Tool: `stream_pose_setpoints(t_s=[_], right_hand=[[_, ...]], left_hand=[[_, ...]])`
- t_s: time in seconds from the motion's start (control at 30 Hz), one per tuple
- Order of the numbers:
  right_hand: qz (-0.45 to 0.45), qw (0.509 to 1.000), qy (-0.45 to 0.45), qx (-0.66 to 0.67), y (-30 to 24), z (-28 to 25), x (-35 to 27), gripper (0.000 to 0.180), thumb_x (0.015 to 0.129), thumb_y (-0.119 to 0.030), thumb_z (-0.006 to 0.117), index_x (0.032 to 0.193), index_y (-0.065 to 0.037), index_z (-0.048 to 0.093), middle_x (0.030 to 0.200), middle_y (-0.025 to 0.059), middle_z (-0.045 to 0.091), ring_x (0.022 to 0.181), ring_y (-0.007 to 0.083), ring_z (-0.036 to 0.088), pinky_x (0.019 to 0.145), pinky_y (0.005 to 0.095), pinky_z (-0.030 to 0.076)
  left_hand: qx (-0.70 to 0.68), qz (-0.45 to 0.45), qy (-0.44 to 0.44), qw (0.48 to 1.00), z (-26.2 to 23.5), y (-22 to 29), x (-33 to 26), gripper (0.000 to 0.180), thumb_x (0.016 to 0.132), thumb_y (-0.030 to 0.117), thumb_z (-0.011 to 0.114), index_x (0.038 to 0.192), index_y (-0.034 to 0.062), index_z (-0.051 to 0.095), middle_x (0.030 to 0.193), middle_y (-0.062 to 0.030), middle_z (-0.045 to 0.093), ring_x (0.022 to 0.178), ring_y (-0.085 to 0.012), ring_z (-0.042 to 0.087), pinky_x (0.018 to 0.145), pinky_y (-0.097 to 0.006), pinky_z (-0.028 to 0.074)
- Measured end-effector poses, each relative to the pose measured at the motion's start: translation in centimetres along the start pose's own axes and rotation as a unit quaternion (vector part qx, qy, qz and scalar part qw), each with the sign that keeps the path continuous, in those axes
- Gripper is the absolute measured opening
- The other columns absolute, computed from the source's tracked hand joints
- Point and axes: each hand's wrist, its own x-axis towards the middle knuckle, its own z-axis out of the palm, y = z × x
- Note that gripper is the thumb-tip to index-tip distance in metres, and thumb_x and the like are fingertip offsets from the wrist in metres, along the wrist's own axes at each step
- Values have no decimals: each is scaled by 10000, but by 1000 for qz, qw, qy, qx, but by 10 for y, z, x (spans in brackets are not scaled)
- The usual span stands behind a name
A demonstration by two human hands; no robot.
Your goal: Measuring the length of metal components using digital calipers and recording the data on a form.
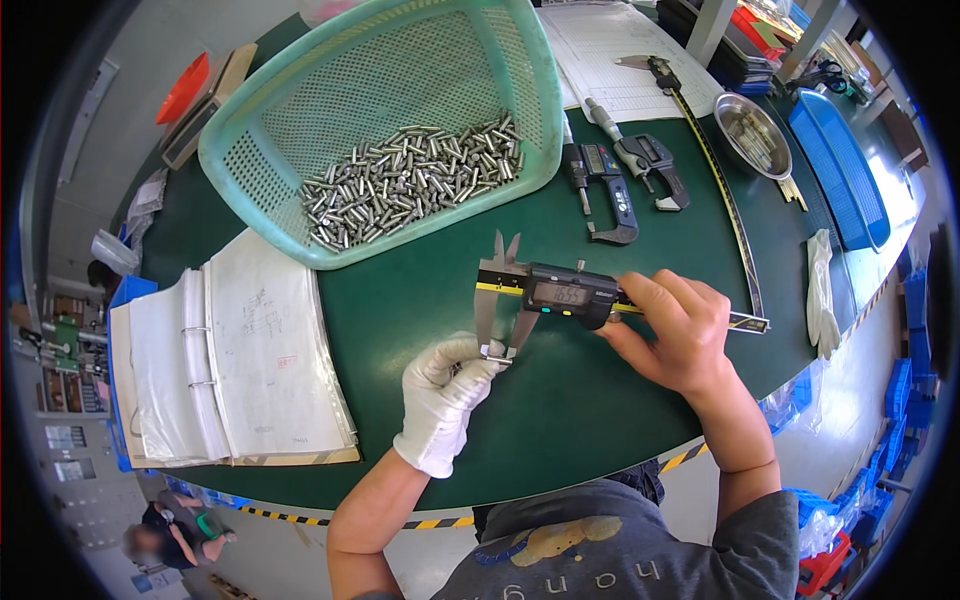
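Observation:
My left hand [437,408], in a white glove, is closed with thumb and fingers pinching a small shiny metal pin [499,360]. The pin lies between the lower jaws of a digital caliper [562,292], whose display is lit. Bare and closed round the caliper's right part is my right hand [682,332], its thumb below the slide. Just beyond the caliper stands a green plastic basket [330,97], with a large heap of similar metal pins [415,180] in it. The glove partly hides what else the left fingers may hold.
An open ring binder [270,350] lies on the left. Two digital micrometers [612,195] [655,165], a long caliper [715,175] and a paper sheet [610,60] are beyond on the right. Further right are a metal bowl [735,103], a blue basket [840,165] and a white glove [822,300].

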Motion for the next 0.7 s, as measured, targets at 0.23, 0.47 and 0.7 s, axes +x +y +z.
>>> stream_pose_setpoints(t_s=[0.23,0.47,0.7], right_hand=[[-4,1000,-3,8,-2,0,2,429,585,-184,695,962,-19,572,616,37,475,453,181,471,410,286,379],[-9,1000,-5,22,-2,1,2,473,577,-130,669,1017,-1,553,634,47,477,466,185,473,419,289,385],[-9,999,-18,26,-1,1,1,444,598,-154,680,996,-2,557,629,43,478,464,184,471,415,288,380]], left_hand=[[-12,5,-4,1000,1,-1,0,116,761,41,619,871,26,583,793,-37,563,494,-38,339,437,-181,251],[-18,16,8,1000,1,-3,-1,124,765,47,620,883,28,589,751,-24,549,483,-42,334,438,-189,252],[-18,22,21,999,2,-3,-1,123,765,51,621,882,30,589,757,-24,552,489,-44,338,441,-189,258]])
